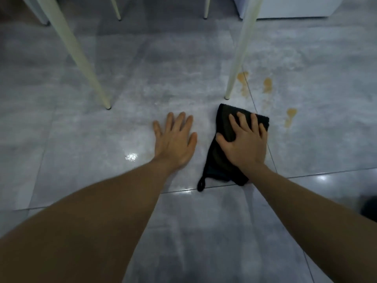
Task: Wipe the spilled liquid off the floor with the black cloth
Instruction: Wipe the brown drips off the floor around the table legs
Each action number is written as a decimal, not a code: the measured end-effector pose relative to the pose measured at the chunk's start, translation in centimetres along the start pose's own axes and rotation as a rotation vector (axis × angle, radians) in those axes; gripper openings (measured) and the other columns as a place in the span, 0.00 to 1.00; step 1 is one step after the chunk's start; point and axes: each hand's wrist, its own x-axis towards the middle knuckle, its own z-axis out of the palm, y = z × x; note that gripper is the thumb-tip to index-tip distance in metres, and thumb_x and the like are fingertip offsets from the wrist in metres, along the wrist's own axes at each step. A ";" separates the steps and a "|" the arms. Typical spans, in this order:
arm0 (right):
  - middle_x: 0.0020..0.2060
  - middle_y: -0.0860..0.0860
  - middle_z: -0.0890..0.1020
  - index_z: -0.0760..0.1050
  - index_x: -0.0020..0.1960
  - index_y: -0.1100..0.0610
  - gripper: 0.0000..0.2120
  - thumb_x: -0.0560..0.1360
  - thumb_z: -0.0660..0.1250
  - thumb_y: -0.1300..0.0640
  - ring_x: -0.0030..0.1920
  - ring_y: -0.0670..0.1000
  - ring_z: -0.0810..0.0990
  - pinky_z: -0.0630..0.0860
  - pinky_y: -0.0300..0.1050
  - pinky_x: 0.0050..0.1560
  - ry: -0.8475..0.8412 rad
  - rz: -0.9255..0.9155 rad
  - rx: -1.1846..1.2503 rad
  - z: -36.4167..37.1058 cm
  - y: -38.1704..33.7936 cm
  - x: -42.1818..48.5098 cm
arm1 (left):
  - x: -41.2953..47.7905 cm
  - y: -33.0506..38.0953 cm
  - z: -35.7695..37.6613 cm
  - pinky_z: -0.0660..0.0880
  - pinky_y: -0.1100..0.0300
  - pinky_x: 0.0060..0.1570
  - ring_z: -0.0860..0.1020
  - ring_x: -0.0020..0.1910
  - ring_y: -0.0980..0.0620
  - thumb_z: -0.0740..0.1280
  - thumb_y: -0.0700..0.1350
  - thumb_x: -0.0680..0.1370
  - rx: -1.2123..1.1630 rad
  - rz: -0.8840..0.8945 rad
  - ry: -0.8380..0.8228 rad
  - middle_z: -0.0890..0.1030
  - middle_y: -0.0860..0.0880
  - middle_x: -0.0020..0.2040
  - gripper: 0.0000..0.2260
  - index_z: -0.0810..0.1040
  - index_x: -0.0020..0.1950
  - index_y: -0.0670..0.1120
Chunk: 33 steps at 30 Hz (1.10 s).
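Down on a grey tiled floor, a person leans forward on both bare arms. Their right hand lies flat with fingers spread, pressing on the black cloth, which sits folded on the tile with a small hanging loop trailing from its near corner. Just left of the cloth, the left hand is planted palm-down on bare floor, fingers spread, holding nothing and seemingly bracing the body. The spilled liquid shows as several amber patches beyond the cloth and to its right, close but not touching it, so none of that spill looks wiped yet. One patch sits right beside the foot of a pale furniture leg, which stands just beyond the cloth. The risks from here seem plain: a sweep toward the spill could knock the cloth or knuckles into that leg, a single thin pass may only smear the amber patches wider, and the bracing hand could slip on the glossy tile.
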 end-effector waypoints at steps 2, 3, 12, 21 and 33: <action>0.77 0.49 0.67 0.66 0.77 0.47 0.35 0.75 0.54 0.31 0.79 0.59 0.56 0.53 0.61 0.77 0.026 0.039 0.015 0.3 -1.2 0.9 | 1.4 1.6 0.3 0.42 0.33 0.74 0.47 0.81 0.44 0.48 0.57 0.84 0.016 0.025 -0.008 0.53 0.51 0.82 0.25 0.53 0.82 0.53; 0.76 0.50 0.68 0.67 0.77 0.48 0.34 0.76 0.55 0.32 0.79 0.59 0.57 0.53 0.61 0.77 0.040 0.022 0.028 0.3 -1.1 0.5 | 2.1 2.3 0.5 0.42 0.34 0.74 0.46 0.81 0.45 0.47 0.57 0.85 0.023 0.031 -0.017 0.52 0.51 0.82 0.25 0.52 0.82 0.54; 0.76 0.48 0.69 0.69 0.75 0.46 0.35 0.74 0.54 0.30 0.79 0.58 0.58 0.55 0.59 0.76 0.076 0.184 -0.004 -1.3 7.1 1.0 | 7.6 9.5 1.4 0.43 0.30 0.72 0.45 0.80 0.43 0.48 0.62 0.82 0.065 0.118 -0.079 0.50 0.43 0.81 0.29 0.53 0.81 0.55; 0.75 0.48 0.70 0.70 0.75 0.46 0.33 0.75 0.57 0.32 0.78 0.57 0.60 0.55 0.59 0.77 0.116 0.200 0.038 -1.4 10.2 -2.9 | 9.5 11.3 2.3 0.43 0.23 0.67 0.44 0.79 0.39 0.44 0.62 0.82 0.121 0.018 -0.026 0.49 0.44 0.81 0.26 0.50 0.80 0.61; 0.78 0.48 0.65 0.65 0.77 0.46 0.35 0.75 0.54 0.31 0.80 0.58 0.54 0.50 0.60 0.78 0.054 0.283 0.034 -1.4 11.3 7.0 | 11.6 11.3 2.0 0.40 0.23 0.67 0.42 0.80 0.37 0.45 0.62 0.82 0.077 0.026 -0.030 0.48 0.42 0.82 0.24 0.56 0.77 0.58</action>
